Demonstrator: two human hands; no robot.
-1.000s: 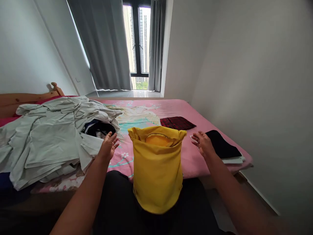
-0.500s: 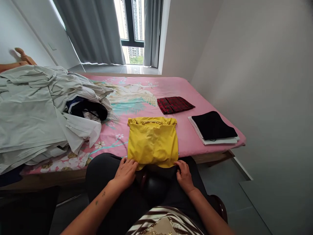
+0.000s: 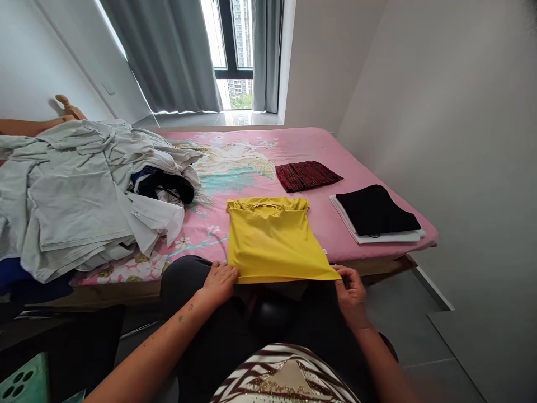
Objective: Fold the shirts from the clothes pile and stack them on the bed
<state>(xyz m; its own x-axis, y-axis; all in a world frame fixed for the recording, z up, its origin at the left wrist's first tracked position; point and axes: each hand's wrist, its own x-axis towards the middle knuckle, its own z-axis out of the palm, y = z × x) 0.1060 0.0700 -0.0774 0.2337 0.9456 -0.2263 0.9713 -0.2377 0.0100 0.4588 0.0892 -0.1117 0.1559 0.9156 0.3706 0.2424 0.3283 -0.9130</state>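
Observation:
A yellow shirt (image 3: 272,240) lies on the near edge of the bed, its lower hem pulled straight toward me over my knees. My left hand (image 3: 221,277) grips the hem's left corner, fingers closed over the cloth. At the other end, my right hand (image 3: 351,288) pinches the right corner and draws it out to the side. The shirt's far end, with its gathered neckline, rests flat on the pink sheet.
A large heap of white and grey clothes (image 3: 75,190) covers the bed's left side. Beyond the shirt lies a folded red plaid cloth (image 3: 308,176). Folded black cloth (image 3: 375,210) sits on white cloth at right. A green object (image 3: 25,380) is at lower left.
My right hand has moved right with the hem's corner, stretching the lower edge wider and smoother. My left hand still holds its corner. The view has shifted slightly left.

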